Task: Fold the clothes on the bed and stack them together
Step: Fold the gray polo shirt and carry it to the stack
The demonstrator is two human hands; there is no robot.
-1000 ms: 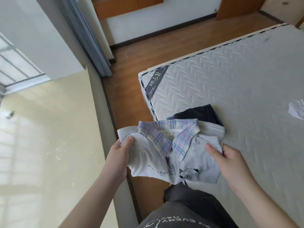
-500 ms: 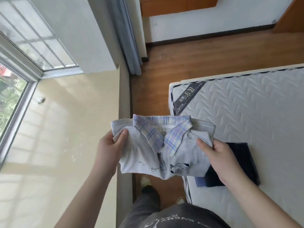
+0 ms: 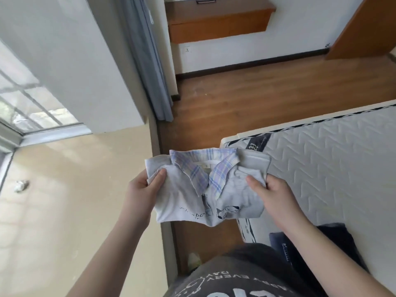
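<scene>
One folded shirt [image 3: 205,187] is held up in the air between two hands, off the edge of the bed [image 3: 334,168] and above the wooden floor [image 3: 267,97]. The shirt is pale grey-white with one plaid collar [image 3: 203,168] in blue and lilac, facing up; a small dark print is seen along its near edge. The left hand [image 3: 142,189] is pinching the shirt's left edge, thumb on top, the other fingers hidden under the cloth. The right hand [image 3: 276,196] is pinching the right edge the same way, thumb laid over the fabric, fingers hidden below. Both grips are closed on the one shirt; nothing else is held.

One pile of dark folded clothes [image 3: 334,243] is seen lying on the bed, below and to the right of the right grip, partly hidden by the right forearm. How many pieces are in that pile cannot be told; a navy piece and a bluer edge are visible. The mattress is white and quilted, with one dark label at the corner just beyond the shirt.

Past the left grip, one grey curtain [image 3: 147,61] is hanging beside one window [image 3: 32,108]. One small crumpled white object [image 3: 21,185] is lying on the pale sill far left of the left grip. One wooden wall shelf [image 3: 216,20] is mounted on the far wall. The person's dark printed top [image 3: 235,279] fills the bottom edge.
</scene>
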